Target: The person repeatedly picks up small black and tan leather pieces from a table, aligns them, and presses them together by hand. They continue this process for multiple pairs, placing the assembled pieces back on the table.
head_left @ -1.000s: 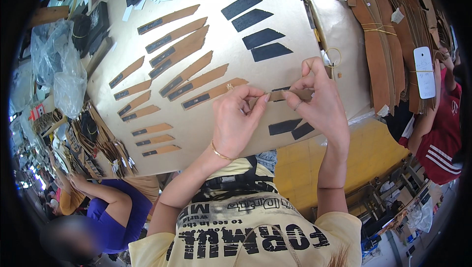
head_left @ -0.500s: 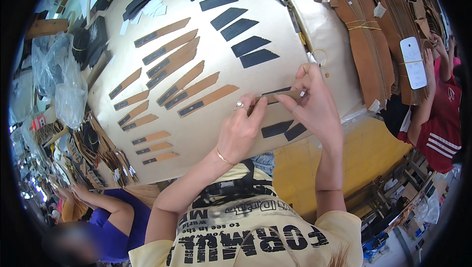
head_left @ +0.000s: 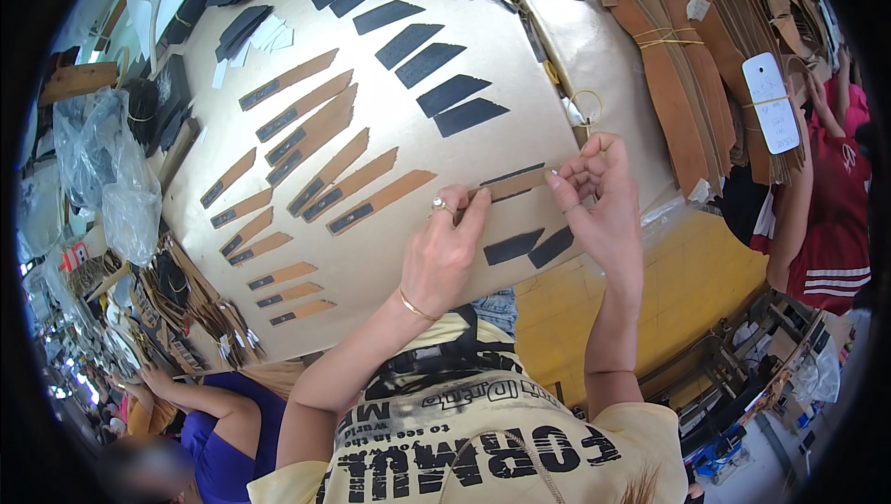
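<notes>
My left hand (head_left: 444, 249) pinches the left end of a narrow brown leather strip (head_left: 516, 186) between thumb and fingers. At the strip's other end, the thumb and fingers of my right hand (head_left: 599, 196) are closed on it. Just behind the strip, a thin dark edge (head_left: 516, 173) shows; whether it touches the strip I cannot tell. Two black slanted pieces lie on the table nearer to me, one of them a black piece (head_left: 512, 246) beside my left hand. Several brown leather strips (head_left: 382, 200) with dark patches at one end lie in rows to the left.
Several black slanted pieces (head_left: 432, 65) lie on the pale table (head_left: 390, 263) beyond my hands. Tied bundles of brown leather (head_left: 682, 68) with a white tag (head_left: 770, 103) stand at the right. Plastic bags (head_left: 130, 207) hang at the left. Co-workers are on both sides.
My right hand's fingers have shifted to the strip's right end, so more of its brown face shows. My left hand keeps its pinch. The whole view has shifted slightly.
</notes>
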Motion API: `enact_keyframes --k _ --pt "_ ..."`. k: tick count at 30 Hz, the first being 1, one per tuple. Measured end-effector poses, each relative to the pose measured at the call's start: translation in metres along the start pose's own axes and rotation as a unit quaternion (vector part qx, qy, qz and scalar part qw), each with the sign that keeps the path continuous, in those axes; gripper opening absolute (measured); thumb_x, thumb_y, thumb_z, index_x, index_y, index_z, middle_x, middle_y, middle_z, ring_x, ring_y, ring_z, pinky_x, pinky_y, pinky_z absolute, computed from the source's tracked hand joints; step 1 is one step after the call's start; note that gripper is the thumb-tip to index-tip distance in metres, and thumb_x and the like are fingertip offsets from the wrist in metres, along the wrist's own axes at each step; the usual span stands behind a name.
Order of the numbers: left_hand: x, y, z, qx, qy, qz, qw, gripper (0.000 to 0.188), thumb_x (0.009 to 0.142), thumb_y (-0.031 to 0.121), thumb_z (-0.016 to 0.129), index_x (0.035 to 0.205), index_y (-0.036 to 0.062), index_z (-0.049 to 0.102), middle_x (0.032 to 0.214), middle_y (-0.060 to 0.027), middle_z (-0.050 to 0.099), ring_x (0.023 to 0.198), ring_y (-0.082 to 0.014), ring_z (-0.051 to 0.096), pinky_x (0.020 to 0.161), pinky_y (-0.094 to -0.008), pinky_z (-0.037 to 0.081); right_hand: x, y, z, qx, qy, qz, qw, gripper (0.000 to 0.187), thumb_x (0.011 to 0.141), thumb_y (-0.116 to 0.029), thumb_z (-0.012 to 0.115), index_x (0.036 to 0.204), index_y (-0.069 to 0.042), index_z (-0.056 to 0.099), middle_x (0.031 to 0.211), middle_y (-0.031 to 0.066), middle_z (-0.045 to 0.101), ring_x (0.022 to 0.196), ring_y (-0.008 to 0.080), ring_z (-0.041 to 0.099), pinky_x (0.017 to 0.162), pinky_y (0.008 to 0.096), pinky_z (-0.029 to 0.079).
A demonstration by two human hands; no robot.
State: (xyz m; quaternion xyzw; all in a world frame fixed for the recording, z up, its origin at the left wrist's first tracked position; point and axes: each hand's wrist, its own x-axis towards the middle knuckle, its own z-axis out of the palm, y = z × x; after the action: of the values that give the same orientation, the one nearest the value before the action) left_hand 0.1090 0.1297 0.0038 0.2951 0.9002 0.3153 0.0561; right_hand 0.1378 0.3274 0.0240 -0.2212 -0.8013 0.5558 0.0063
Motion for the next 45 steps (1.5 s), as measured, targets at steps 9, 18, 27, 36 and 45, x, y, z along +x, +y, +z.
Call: enact_keyframes --k 9,18,27,36,45 --pt "0.000 0.001 0.000 0.007 -0.002 -0.005 1.000 0.035 0.077 -0.006 0.071 0.111 0.0034 0.067 0.098 -0.0091 0.053 0.073 -0.0204 0.060 0.056 -0.0329 0.053 -0.017 0.004 0.019 -0.350 0.067 -0.191 0.914 0.023 0.084 -0.002 0.067 0.107 -0.006 0.064 0.104 0.0073 0.063 0.089 0.0217 0.059 0.077 0.0365 0.049" --pt "0.001 0.001 -0.002 -0.040 -0.018 -0.030 0.999 0.034 0.079 -0.005 0.070 0.112 0.0034 0.067 0.100 -0.0109 0.054 0.076 -0.0237 0.062 0.059 -0.0351 0.054 -0.044 -0.003 0.045 -0.578 0.040 -0.243 0.778 0.039 0.081 -0.007 0.063 0.118 0.002 0.066 0.118 0.0111 0.059 0.107 0.0257 0.055 0.093 0.0374 0.045" --pt "0.006 -0.006 -0.002 -0.128 0.036 -0.026 0.991 0.028 0.081 -0.006 0.066 0.108 0.0032 0.067 0.096 -0.0114 0.056 0.066 -0.0222 0.060 0.060 -0.0328 0.052 -0.050 -0.014 0.062 -0.509 0.018 -0.258 0.821 0.039 0.079 -0.005 0.060 0.115 0.011 0.062 0.114 0.0156 0.057 0.114 0.0295 0.053 0.099 0.0418 0.045" --pt "0.020 -0.011 -0.017 -0.313 0.040 -0.094 0.944 0.035 0.080 -0.010 0.055 0.112 0.0010 0.063 0.094 -0.0075 0.055 0.074 -0.0097 0.053 0.062 -0.0222 0.048 -0.034 -0.017 0.044 -0.246 0.002 -0.193 0.950 0.044 0.070 -0.003 0.075 0.113 0.000 0.066 0.103 0.0132 0.060 0.099 0.0315 0.057 0.086 0.0409 0.049" --pt "0.044 -0.008 -0.018 -0.416 0.016 -0.060 0.907 0.026 0.081 -0.008 0.057 0.106 -0.0021 0.060 0.098 -0.0052 0.056 0.081 -0.0070 0.049 0.062 -0.0218 0.048 -0.023 -0.018 0.050 -0.208 0.028 -0.172 0.962 0.014 0.082 -0.005 0.070 0.096 -0.003 0.070 0.092 0.0120 0.064 0.086 0.0312 0.063 0.074 0.0410 0.051"
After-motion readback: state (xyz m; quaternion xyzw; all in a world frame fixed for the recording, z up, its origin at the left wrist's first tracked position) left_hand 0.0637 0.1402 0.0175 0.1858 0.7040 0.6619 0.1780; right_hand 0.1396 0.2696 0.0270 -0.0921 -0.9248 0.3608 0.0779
